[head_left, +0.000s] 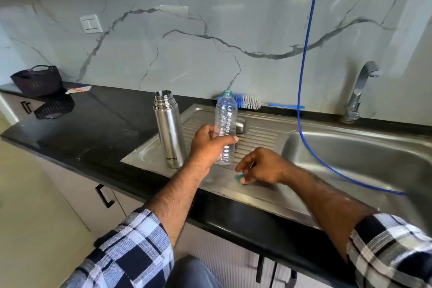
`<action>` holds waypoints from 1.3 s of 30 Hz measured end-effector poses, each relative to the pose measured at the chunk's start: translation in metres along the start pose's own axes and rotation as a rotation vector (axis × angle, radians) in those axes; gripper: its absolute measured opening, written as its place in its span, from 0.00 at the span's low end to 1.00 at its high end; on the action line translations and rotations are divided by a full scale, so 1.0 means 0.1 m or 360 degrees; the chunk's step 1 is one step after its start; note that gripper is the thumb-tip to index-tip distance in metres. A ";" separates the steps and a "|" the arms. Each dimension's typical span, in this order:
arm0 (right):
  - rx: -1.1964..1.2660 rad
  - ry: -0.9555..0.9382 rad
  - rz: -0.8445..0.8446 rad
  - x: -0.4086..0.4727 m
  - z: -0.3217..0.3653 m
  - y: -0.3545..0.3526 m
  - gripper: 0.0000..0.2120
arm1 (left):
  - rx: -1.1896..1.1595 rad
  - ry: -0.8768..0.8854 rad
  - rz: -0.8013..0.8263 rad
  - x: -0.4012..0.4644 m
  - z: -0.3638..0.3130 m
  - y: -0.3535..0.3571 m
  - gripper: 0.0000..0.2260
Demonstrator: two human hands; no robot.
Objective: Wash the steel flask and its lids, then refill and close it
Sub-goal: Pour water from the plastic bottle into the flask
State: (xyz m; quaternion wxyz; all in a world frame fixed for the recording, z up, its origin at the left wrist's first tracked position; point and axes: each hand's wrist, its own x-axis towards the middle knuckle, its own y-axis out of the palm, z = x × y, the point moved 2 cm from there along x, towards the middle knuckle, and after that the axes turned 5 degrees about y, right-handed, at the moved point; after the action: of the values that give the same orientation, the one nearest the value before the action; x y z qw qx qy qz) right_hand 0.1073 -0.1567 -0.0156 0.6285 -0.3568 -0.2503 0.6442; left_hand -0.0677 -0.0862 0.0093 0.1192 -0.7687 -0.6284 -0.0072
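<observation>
The steel flask (168, 131) stands upright and uncapped at the left end of the steel draining board (257, 138). My left hand (210, 145) grips a clear plastic bottle (225, 121), upright and open, just right of the flask. My right hand (261, 167) hovers low over the draining board with a small green bottle cap (240, 177) pinched in its fingertips. A steel lid (241, 125) lies on the board behind the plastic bottle, partly hidden by it.
A blue bottle brush (250, 101) lies along the wall behind the board. The sink basin (355, 159) is at right with a blue hose (304, 77) hanging into it and a tap (360, 93) behind. A dark basket (37, 80) sits on the black counter (93, 124) far left.
</observation>
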 end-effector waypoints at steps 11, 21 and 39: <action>-0.0172 -0.0114 -0.0124 0.05 0.01 -0.15 0.05 | 0.0012 0.0013 0.0024 0.03 0.02 0.02 0.23; 0.1100 -0.0296 -0.0857 -0.32 0.07 -1.56 0.12 | 0.0286 0.0359 0.0272 0.03 -0.30 0.33 0.25; 0.0438 -0.0141 -0.0827 -0.77 -0.07 -1.91 0.06 | 0.0667 0.0634 0.0421 -0.05 -0.58 0.57 0.35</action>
State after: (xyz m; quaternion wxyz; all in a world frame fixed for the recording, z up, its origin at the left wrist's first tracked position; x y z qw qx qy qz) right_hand 0.2297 -0.2176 0.1389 0.8034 -0.1638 -0.2707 0.5045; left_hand -0.0051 -0.1121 0.0545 0.3957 -0.7860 -0.4750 -0.0122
